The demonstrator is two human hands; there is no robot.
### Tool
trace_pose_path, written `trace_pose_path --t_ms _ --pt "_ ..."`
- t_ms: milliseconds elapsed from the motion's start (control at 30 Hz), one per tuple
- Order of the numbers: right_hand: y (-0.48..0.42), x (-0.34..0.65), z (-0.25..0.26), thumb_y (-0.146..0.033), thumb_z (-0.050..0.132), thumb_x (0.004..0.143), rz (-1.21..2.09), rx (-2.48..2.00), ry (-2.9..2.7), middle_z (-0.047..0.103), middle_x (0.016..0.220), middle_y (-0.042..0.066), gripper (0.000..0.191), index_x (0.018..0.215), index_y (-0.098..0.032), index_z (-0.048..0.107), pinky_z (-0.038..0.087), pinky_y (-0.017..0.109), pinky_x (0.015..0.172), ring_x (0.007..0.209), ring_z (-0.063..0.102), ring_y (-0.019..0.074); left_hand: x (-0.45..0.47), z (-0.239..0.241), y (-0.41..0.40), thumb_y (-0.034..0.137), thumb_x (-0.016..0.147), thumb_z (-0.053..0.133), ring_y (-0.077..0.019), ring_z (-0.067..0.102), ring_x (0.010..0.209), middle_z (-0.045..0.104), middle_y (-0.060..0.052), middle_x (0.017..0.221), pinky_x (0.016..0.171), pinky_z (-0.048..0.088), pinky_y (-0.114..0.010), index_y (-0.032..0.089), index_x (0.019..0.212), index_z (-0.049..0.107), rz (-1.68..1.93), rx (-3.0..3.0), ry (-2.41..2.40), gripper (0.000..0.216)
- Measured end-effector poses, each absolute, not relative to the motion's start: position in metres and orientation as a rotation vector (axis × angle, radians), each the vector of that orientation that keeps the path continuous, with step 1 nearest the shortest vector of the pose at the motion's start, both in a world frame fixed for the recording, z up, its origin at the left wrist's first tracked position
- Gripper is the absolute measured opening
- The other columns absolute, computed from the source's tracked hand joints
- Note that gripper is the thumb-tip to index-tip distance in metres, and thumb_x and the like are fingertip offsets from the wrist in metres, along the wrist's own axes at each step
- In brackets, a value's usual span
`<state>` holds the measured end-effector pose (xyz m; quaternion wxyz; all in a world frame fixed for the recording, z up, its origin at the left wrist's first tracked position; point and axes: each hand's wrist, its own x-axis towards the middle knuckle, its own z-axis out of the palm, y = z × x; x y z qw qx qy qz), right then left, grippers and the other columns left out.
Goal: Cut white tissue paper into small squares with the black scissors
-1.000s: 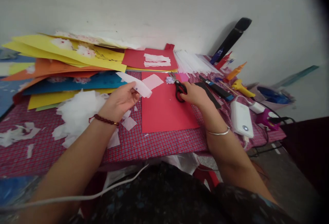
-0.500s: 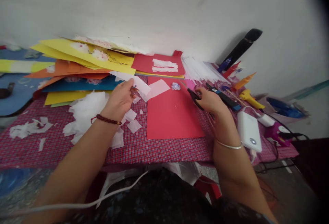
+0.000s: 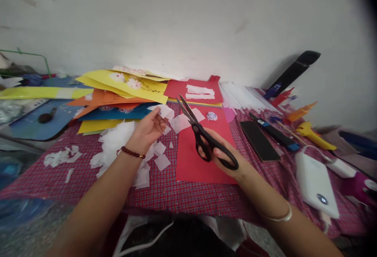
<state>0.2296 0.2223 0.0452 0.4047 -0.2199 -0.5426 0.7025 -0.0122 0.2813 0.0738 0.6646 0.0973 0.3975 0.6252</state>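
Note:
My right hand (image 3: 226, 158) grips black-handled scissors (image 3: 203, 135) with its fingers through the loops; the blades are parted and point up and left, above a red sheet (image 3: 203, 147). My left hand (image 3: 147, 129) pinches a folded white paper strip (image 3: 163, 111) just left of the blade tips. A heap of white tissue scraps (image 3: 118, 143) lies under and left of that hand. A small white and blue paper flower (image 3: 211, 116) rests on the red sheet's far end.
Stacked yellow, orange and blue sheets (image 3: 118, 92) lie at the back left. A black phone (image 3: 259, 140), a white power bank (image 3: 316, 182), a glue gun (image 3: 313, 135) and pens crowd the right side of the checked tablecloth (image 3: 182, 194). White strips (image 3: 244, 98) lie by the wall.
My right hand has lifted the scissors off the table, brought them toward me and opened the blades. The left hand has kept hold of the white strip. The view has shifted left.

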Motion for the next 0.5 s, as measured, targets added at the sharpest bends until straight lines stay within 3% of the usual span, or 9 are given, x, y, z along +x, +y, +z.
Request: trace_pose_path --t_ms 133,267,367,500 --pt "0.22 0.227 0.037 -0.047 0.082 0.082 1.88 -0.607 -1.4 0.065 0.09 0.003 0.066 0.138 -0.024 0.056 0.046 0.029 0.065 0.075 0.059 0.016 -0.019 0.077 0.283 0.013 0.094 0.062 -0.008 0.06 0.047 0.061 0.003 0.056 0.038 0.036 -0.014 0.017 0.075 0.058 1.445 0.191 0.931 0.021" --pt "0.214 0.228 0.034 -0.037 0.08 0.087 2.027 -0.53 -1.427 0.071 0.104 0.008 0.051 0.13 -0.023 0.056 0.054 0.038 0.086 0.093 0.069 0.0198 -0.026 0.081 0.283 0.014 0.095 0.061 -0.0086 0.061 0.05 0.063 0.002 0.059 0.04 0.039 -0.016 0.018 0.076 0.061 1.518 0.22 0.944 0.019" --pt "0.213 0.228 0.029 -0.036 0.077 0.089 2.127 -0.451 -1.433 0.069 0.118 0.011 0.057 0.139 -0.025 0.051 0.051 0.044 0.099 0.107 0.068 0.0221 -0.029 0.082 0.283 0.016 0.092 0.066 -0.008 0.059 0.049 0.061 0.004 0.057 0.042 0.041 -0.017 0.018 0.075 0.061 1.569 0.268 0.96 0.018" --pt "0.216 0.227 0.023 -0.037 0.078 0.086 2.136 -0.517 -1.36 0.068 0.101 0.005 0.058 0.139 -0.026 0.055 0.054 0.034 0.08 0.087 0.066 0.0182 -0.031 0.082 0.283 0.018 0.091 0.067 -0.0067 0.055 0.046 0.062 0.004 0.058 0.044 0.042 -0.018 0.017 0.076 0.064 1.6 0.345 0.983 0.015"
